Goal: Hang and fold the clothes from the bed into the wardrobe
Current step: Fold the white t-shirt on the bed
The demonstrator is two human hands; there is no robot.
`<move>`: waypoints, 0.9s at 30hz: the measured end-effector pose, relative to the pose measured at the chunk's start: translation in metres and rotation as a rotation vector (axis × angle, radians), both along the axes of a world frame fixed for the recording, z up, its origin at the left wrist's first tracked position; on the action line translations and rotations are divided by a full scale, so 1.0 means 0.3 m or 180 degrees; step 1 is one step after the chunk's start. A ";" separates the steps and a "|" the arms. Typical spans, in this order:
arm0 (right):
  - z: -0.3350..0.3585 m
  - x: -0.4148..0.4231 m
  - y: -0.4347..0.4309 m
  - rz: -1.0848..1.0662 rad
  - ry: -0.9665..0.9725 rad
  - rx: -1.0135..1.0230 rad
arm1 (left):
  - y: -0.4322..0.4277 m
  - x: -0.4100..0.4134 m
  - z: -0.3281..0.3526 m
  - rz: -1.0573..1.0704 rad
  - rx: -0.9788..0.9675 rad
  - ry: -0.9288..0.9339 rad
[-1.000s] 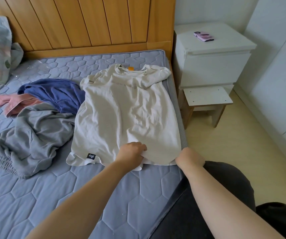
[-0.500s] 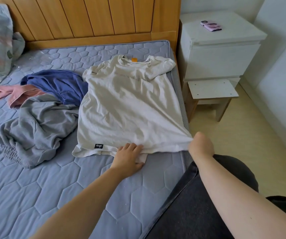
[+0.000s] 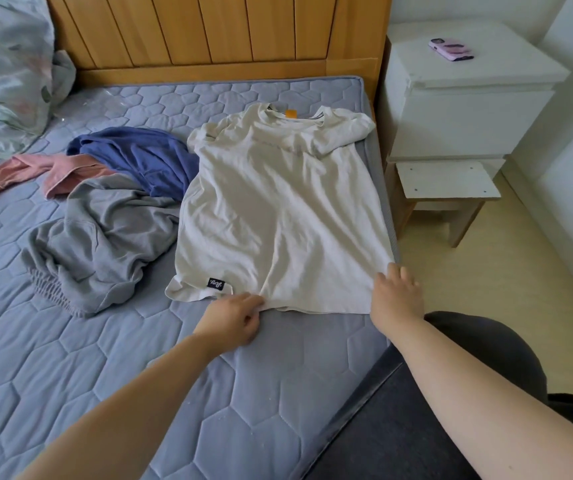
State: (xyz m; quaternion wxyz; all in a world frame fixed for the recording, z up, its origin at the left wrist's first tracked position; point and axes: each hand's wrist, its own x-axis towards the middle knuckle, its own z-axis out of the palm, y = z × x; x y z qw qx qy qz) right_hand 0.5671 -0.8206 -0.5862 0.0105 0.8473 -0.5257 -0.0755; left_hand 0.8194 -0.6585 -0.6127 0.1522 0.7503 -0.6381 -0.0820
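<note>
Fingers (image 3: 248, 301) of left hand (image 3: 233, 318) pinch T-shirt (image 3: 278, 209) hem near its middle. Right hand (image 3: 396, 296) curls over hem's right corner at mattress (image 3: 105, 358) right edge, thumb hidden. Shirt lies spread along right edge, collar toward headboard (image 3: 209, 29). Likely step: smoothing before fold. Pull hem evenly, hands low; flatten creases, straighten bunched sleeves. Risk: dragging shirt off edge or onto grey garment (image 3: 105, 237) alongside.

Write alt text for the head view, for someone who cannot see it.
The left hand and right hand hold the hem of a cream T-shirt spread flat on a mattress. A grey garment, a blue garment and a pink garment lie crumpled to its left; a white nightstand stands at the right.
</note>
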 end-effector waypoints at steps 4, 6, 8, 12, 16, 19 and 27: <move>-0.005 0.078 0.039 0.0664 -0.0285 0.0075 | 0.052 0.036 -0.003 0.0691 -0.0994 -0.0111; -0.004 0.141 0.060 0.0905 -0.0512 0.0221 | 0.069 0.077 -0.013 0.1149 -0.1265 -0.0181; -0.007 0.224 0.091 0.1061 -0.0740 0.0537 | 0.084 0.120 -0.017 0.1728 -0.1181 0.0037; -0.015 0.401 0.171 0.1281 -0.0987 0.1161 | 0.079 0.195 -0.007 0.2634 -0.0769 0.1089; -0.028 0.505 0.210 0.1560 -0.0585 0.1036 | 0.063 0.273 0.020 0.2900 -0.0636 0.2160; -0.018 0.537 0.219 0.1669 -0.0184 0.0774 | 0.081 0.324 0.034 0.2953 -0.0674 0.2055; 0.026 0.502 0.230 0.1811 -0.1020 0.0366 | 0.288 0.415 0.025 0.2669 -0.0611 0.0385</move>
